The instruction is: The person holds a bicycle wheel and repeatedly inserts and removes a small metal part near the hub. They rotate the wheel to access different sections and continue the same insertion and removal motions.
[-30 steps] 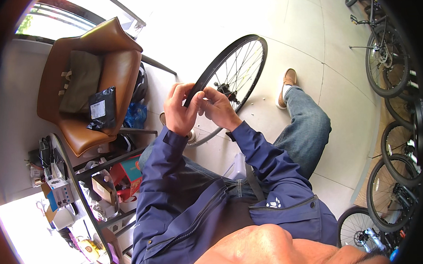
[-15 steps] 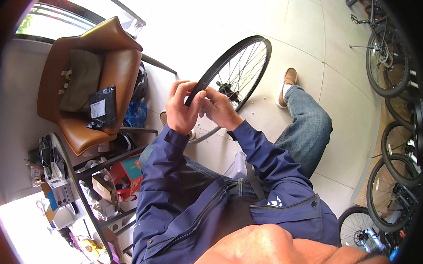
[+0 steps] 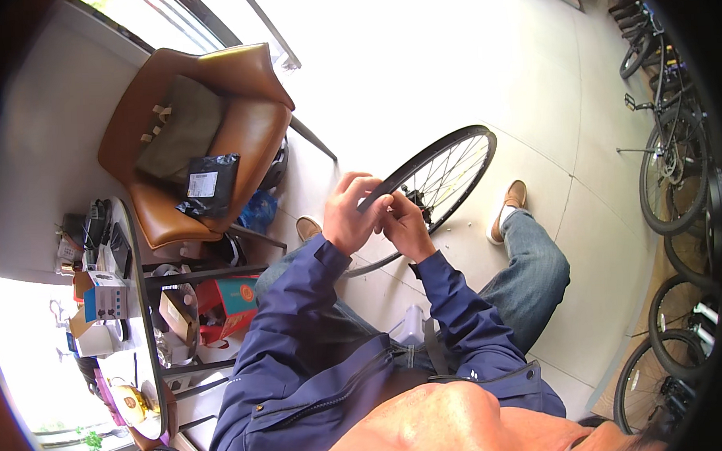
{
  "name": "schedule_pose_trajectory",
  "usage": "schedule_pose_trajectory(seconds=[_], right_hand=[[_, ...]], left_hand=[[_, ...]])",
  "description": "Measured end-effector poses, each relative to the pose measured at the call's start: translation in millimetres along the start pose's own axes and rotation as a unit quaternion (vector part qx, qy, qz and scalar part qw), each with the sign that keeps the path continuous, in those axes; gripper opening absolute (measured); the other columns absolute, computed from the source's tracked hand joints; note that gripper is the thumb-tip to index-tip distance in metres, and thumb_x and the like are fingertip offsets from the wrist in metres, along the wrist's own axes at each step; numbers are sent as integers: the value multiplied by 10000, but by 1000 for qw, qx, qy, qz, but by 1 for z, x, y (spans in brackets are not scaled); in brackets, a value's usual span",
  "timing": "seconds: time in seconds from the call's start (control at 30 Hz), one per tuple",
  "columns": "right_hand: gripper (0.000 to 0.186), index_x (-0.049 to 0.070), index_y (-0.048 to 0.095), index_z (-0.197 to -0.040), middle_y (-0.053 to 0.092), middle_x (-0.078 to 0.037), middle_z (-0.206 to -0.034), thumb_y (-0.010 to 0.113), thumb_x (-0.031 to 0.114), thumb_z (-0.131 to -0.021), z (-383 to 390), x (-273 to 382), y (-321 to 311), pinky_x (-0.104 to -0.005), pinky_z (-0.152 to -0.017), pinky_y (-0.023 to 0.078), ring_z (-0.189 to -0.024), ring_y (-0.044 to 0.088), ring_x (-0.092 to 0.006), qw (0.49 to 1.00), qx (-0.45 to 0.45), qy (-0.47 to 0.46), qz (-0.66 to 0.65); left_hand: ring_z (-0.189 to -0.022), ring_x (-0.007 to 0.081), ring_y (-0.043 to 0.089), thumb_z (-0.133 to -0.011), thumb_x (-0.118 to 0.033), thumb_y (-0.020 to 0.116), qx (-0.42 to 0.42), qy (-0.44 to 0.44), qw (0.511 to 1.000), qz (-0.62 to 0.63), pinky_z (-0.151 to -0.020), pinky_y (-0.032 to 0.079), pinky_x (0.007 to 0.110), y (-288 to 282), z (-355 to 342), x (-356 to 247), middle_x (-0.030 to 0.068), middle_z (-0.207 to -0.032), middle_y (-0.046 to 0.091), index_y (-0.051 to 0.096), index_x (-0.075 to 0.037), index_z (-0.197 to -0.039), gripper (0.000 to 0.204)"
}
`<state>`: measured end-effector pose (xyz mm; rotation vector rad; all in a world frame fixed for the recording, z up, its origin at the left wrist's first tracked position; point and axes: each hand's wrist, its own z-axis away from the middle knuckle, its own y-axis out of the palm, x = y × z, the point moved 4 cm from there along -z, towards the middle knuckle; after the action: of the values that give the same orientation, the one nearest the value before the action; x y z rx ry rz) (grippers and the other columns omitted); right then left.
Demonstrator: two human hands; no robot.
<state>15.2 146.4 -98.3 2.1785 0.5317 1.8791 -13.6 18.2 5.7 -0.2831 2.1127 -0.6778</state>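
My left hand (image 3: pixel 349 214) grips the black rim of a spoked bicycle wheel (image 3: pixel 461 137), thumb on top and fingers curled round it. My right hand (image 3: pixel 405 228) has its fingers bunched at the rim's inner side, beside my left thumb; what they pinch, if anything, is hidden. The wheel stands tilted between my shod feet, its hub (image 3: pixel 414 198) partly behind my right hand.
At left, a brown leather chair (image 3: pixel 162 212) holds a cloth bag and black parcel (image 3: pixel 212 183); below, a cluttered glass-topped table (image 3: pixel 146 340) and red box (image 3: pixel 225 306). A row of bicycles (image 3: pixel 669 175) lines the right. Tiled floor (image 3: pixel 531 76) surrounds the wheel.
The view has shifted, so the chair, wheel and hands appear lower and further right in the picture. My hands keep much the same hold on the rim.
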Motion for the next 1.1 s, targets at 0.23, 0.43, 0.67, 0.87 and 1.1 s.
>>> schedule_pose_trajectory(seconds=[0.23,0.43,0.67,0.87,1.1], right_hand=[[239,34,711,-1325,727,1,-959,642,200,-1167,2,-2,-2,-268,-665,551,-751,658,-66,997,10,-35,66],[312,58,677,-1380,734,16,-944,709,251,-1137,4,1,-1,-220,-600,491,-729,658,-44,1000,-6,11,14],[335,91,698,-1358,713,31,-907,740,319,-1116,7,-6,0,-178,-526,389,-692,607,-7,993,-25,79,-80],[343,90,704,-1341,716,33,-897,730,350,-1119,6,-5,0,-178,-540,403,-693,610,-8,994,-17,68,-82],[258,57,680,-1380,732,13,-938,610,208,-1182,4,6,8,-244,-634,521,-729,641,-44,997,-35,-55,50]], left_hand=[[-964,293,786,-981,-177,868,18,-12,1000,19,-867,659,385,0,4,-1,164,-1183,731,754,-14,-1190,289],[-968,287,779,-973,-140,862,8,19,1000,15,-862,658,383,-1,3,1,165,-1198,724,753,-9,-1193,278],[-966,287,775,-975,-133,856,4,9,1000,20,-859,656,384,0,3,2,169,-1186,726,747,1,-1185,272],[-973,337,780,-994,-222,853,5,6,1000,23,-836,633,412,0,4,4,162,-1190,716,734,-28,-1207,312],[-983,326,782,-997,-214,849,9,8,1000,27,-840,643,408,0,4,2,173,-1194,719,740,-18,-1198,301]])
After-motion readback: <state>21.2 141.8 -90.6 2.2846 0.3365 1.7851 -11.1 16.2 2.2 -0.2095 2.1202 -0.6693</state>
